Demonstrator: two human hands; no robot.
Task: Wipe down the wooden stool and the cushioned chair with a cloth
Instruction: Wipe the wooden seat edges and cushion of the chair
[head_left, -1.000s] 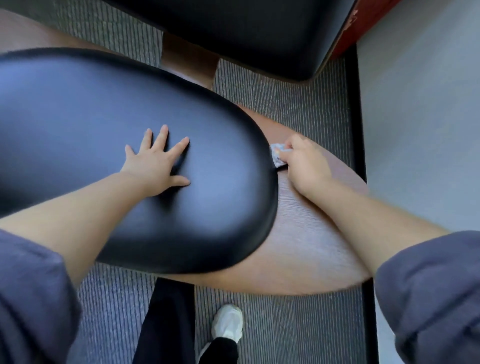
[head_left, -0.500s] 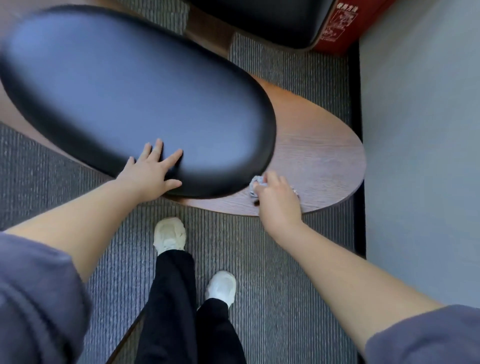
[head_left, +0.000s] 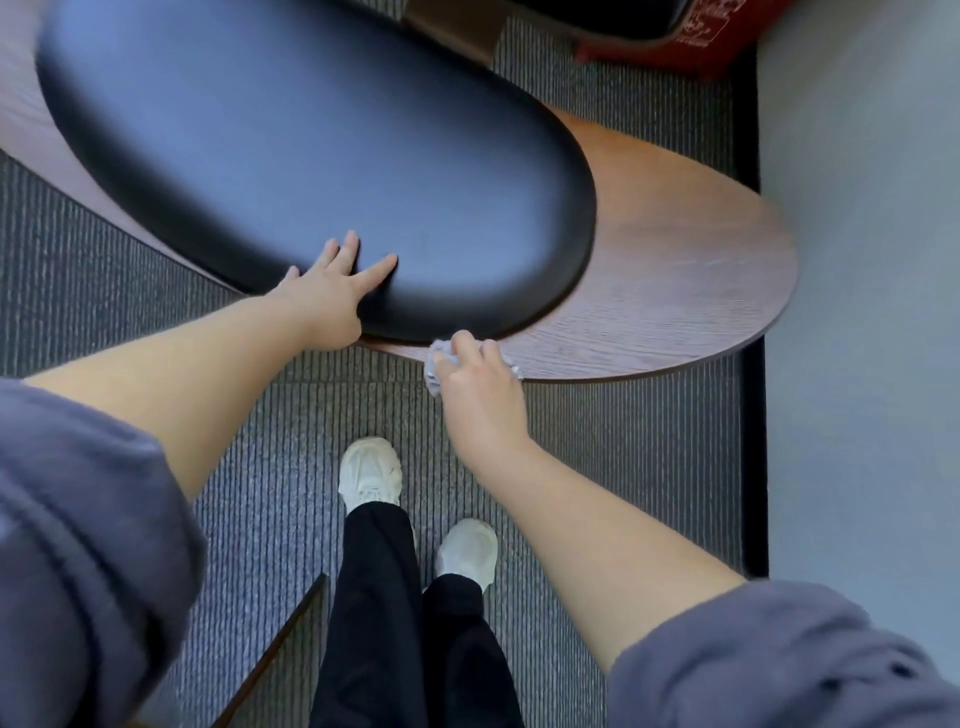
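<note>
Head view, looking down. A grey ribbed carpet covers the floor; a pale wall rises along the right, edged at its foot by a dark strip. The largest object is the black cushion, an elongated oval pad running from the far left toward the centre, resting on a wooden seat base whose rounded brown surface projects beyond the cushion to the right and along the near edge. A second dark seat with a wooden leg sits at the far edge, and a red object stands beside it at the far right, next to the wall. Near the viewer, grey sleeves frame both bare forearms, and black trousers end in two white shoes on the carpet. The left hand lies flat with fingers spread on the near rim of the cushion, palm pressing down. The right hand is curled closed around a small pale grey cloth, gripping it bunched between thumb and fingers; the cloth touches the near edge of the wooden base, just below the rim of the cushion and just right of the left hand. Only a small part of the cloth shows past the fingers
</note>
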